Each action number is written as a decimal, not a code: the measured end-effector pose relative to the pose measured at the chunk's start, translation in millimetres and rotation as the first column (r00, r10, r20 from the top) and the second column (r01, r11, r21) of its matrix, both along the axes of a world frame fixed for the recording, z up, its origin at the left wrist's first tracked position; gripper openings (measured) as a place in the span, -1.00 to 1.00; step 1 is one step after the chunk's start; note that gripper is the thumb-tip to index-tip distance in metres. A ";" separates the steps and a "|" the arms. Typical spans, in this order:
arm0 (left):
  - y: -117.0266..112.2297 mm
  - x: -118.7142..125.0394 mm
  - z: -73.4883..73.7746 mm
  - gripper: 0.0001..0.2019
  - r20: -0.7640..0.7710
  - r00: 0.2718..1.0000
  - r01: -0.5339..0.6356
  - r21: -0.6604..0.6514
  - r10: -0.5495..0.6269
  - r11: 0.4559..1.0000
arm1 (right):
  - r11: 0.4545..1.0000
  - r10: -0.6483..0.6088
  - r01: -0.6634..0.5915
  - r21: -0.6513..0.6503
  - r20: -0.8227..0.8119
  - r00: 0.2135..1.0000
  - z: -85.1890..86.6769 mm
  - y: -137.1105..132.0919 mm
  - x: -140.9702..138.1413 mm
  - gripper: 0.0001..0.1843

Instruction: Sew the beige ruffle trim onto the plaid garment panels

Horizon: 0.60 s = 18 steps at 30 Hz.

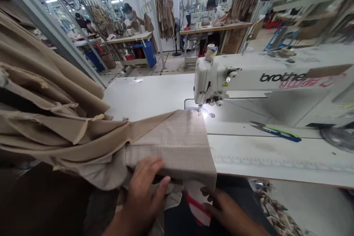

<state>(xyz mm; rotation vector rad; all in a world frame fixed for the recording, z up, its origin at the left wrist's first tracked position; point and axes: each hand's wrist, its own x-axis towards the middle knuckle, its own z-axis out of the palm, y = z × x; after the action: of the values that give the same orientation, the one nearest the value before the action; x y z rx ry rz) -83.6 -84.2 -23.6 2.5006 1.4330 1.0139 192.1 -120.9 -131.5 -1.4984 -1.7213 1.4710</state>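
Observation:
A beige checked fabric panel lies across the table edge, its far corner under the needle of a white Brother sewing machine. The cloth continues left into a heavy tan fabric mass hanging beside me. My left hand grips the panel's near edge, fingers on top. My right hand holds the lower corner of the panel, fingers curled at its edge. Below the panel, a red and white strip of cloth hangs between my hands.
Blue-handled thread snips lie on the white sewing table right of the needle. A handwheel shows at the right edge. Beyond the table stand a fan, a blue bin, hanging garments and co-workers at other tables.

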 end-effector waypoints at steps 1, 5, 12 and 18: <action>-16.1 0.1 -6.7 -0.82 0.041 0.999 0.011 -0.070 -0.009 0.997 | 1.000 0.018 -0.018 -0.013 0.014 1.000 -2.3 -2.7 1.3 -0.61; -80.4 -4.7 -44.5 -0.90 0.053 0.992 -0.082 -0.409 0.114 0.909 | 0.993 0.109 -0.109 -0.040 -0.017 0.994 -19.4 -5.1 -11.5 -0.64; -122.5 -7.8 -76.2 -0.79 -0.017 0.923 -0.314 -0.607 0.383 0.730 | 0.996 0.090 -0.090 0.005 -0.005 0.996 -61.5 14.7 -78.1 -0.61; -81.7 18.8 -58.2 -0.48 -0.068 0.985 -0.161 -0.698 0.160 0.697 | 0.976 0.218 -0.219 0.011 -0.183 0.959 -6.1 12.3 -67.5 -0.66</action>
<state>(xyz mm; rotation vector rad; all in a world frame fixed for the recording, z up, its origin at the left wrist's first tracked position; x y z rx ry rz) -64.8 -165.8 -81.8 1.8298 1.6521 0.3439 124.6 -108.6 -137.6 -1.1641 -1.8137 1.6722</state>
